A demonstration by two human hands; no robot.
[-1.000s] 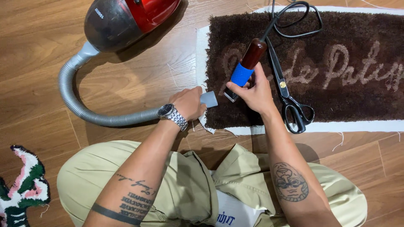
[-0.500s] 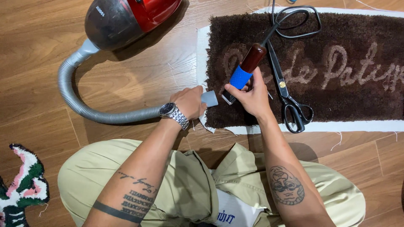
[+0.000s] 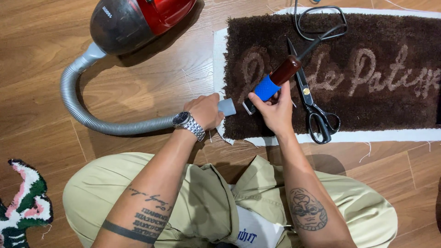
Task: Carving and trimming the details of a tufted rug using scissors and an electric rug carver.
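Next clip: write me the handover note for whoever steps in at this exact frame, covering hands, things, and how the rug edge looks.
Left hand: grip closed on the grey vacuum nozzle of the ribbed grey hose, at the left edge of the brown tufted rug.
Right hand: grip closed on the blue-and-brown handled corded trimmer, head down at the same edge.
Black scissors lie on the rug; red canister vacuum sits on the wooden floor.
Loose threads show along the rug's white backing border.

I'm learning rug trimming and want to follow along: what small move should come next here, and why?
Probably ease the clipper in the right hand forward along the brown rug edge, with the vacuum nozzle in the left hand trailing beside it. Both tips sit at the rug's near-left corner, with untrimmed pile ahead.
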